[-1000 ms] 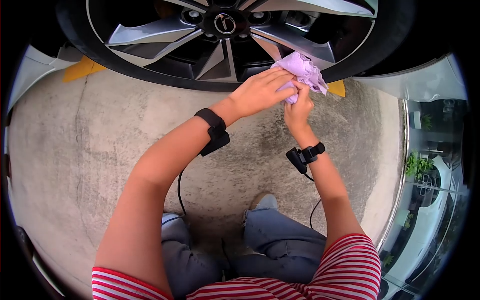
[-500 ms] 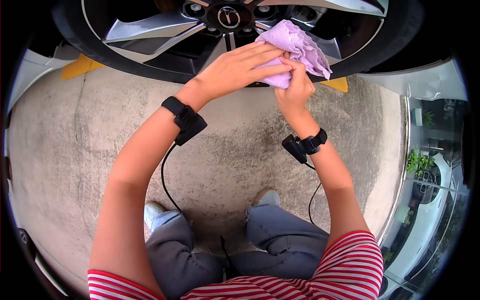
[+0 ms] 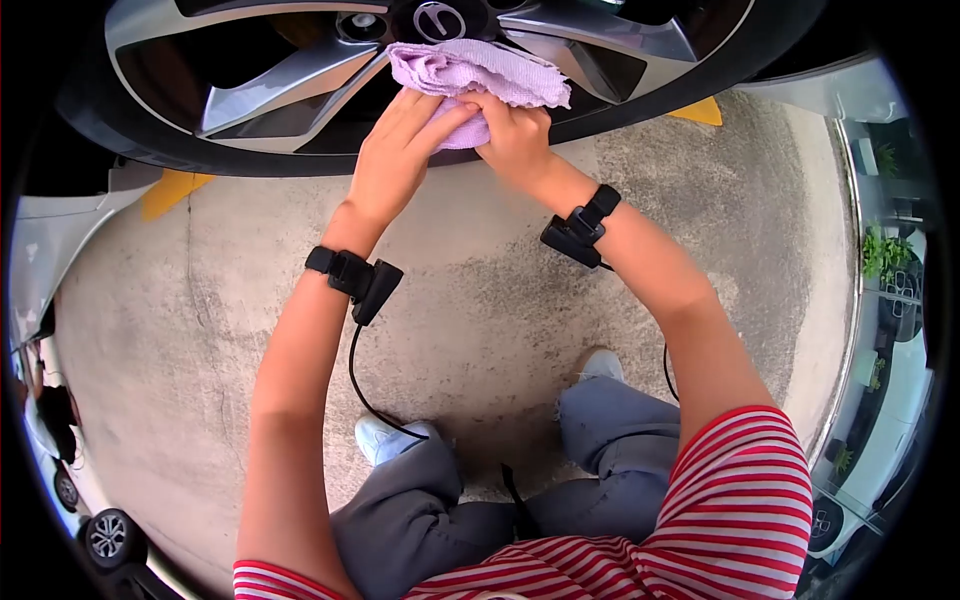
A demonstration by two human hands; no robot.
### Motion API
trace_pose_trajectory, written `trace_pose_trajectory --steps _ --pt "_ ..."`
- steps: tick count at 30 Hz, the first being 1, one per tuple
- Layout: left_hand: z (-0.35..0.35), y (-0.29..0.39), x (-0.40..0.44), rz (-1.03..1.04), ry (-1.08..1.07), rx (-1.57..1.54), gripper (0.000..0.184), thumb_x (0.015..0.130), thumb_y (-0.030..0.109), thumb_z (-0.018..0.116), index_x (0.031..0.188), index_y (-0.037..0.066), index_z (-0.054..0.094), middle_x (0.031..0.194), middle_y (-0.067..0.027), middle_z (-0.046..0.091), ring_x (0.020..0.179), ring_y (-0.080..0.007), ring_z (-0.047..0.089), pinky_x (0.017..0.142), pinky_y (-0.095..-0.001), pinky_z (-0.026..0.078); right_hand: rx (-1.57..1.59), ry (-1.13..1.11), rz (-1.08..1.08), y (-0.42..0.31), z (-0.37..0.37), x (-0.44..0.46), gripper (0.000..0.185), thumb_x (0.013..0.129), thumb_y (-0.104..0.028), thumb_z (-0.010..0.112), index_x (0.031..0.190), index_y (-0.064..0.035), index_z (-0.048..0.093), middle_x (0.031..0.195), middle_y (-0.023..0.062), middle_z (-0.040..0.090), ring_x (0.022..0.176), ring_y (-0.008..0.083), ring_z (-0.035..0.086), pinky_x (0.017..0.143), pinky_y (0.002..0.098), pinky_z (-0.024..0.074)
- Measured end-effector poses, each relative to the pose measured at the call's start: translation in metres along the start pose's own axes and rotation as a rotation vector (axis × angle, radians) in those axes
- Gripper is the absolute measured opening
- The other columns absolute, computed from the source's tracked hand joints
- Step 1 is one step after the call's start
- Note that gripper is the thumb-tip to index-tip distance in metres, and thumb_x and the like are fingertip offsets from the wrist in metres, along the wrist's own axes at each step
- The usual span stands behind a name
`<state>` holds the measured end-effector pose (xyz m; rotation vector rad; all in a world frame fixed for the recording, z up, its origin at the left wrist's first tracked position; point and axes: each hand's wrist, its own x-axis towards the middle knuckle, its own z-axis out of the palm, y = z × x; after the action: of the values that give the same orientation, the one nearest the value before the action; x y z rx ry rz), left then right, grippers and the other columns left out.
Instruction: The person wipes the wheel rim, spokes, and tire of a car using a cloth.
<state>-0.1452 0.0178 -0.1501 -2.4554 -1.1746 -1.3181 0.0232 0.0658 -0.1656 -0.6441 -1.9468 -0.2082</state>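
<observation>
Because the person's left hand (image 3: 393, 155) and right hand (image 3: 517, 140) both grip the crumpled lilac fabric cloth (image 3: 480, 75), presumably keeping it bunched, it covers the near-middle part of the round silver-and-black metal wheel (image 3: 440, 22).

Logo (image 3: 440, 21) on whl hub (image 3: 478, 18), no legible txt

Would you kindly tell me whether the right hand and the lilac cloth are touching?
Touching: the head view shows the right hand closed on the lilac cloth, with no gap between them.
</observation>
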Motion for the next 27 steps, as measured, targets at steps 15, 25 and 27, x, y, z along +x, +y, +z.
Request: trace_pose_trajectory --steps 15,25,27 --pt "0.084 0.033 -0.068 -0.248 -0.152 -0.031 0.055 0.077 -0.007 0.055 0.128 0.013 0.055 0.124 -0.0169 0.055 0.113 -0.0392 0.054 0.091 -0.0421 0.048 -0.057 -0.357 -0.116 0.032 -0.037 -0.061 0.023 0.074 -0.010 0.064 0.097 -0.0093 0.064 0.086 0.0103 0.067 0.080 0.0245 0.068 0.070 0.0353 0.0558" --pt "0.121 0.065 -0.040 -0.358 -0.235 -0.232 0.056 0.075 -0.007 0.055 0.129 0.008 0.050 0.131 -0.0152 0.054 0.108 -0.0360 0.058 0.087 -0.0410 0.051 -0.190 -0.893 0.166 0.035 -0.092 -0.034 0.024 0.079 -0.005 0.057 0.103 -0.0025 0.052 0.086 0.0167 0.066 0.081 0.0328 0.067 0.067 0.0405 0.0552" --pt "0.100 0.070 -0.018 -0.351 -0.309 -0.243 0.053 0.073 -0.006 0.056 0.124 0.006 0.052 0.122 -0.0147 0.060 0.101 -0.0376 0.061 0.083 -0.0412 0.052 -0.169 -1.014 0.266 0.021 -0.116 -0.006 0.033 0.077 -0.002 0.061 0.109 -0.0009 0.052 0.081 0.0198 0.066 0.071 0.0369 0.067 0.060 0.0453 0.0538"
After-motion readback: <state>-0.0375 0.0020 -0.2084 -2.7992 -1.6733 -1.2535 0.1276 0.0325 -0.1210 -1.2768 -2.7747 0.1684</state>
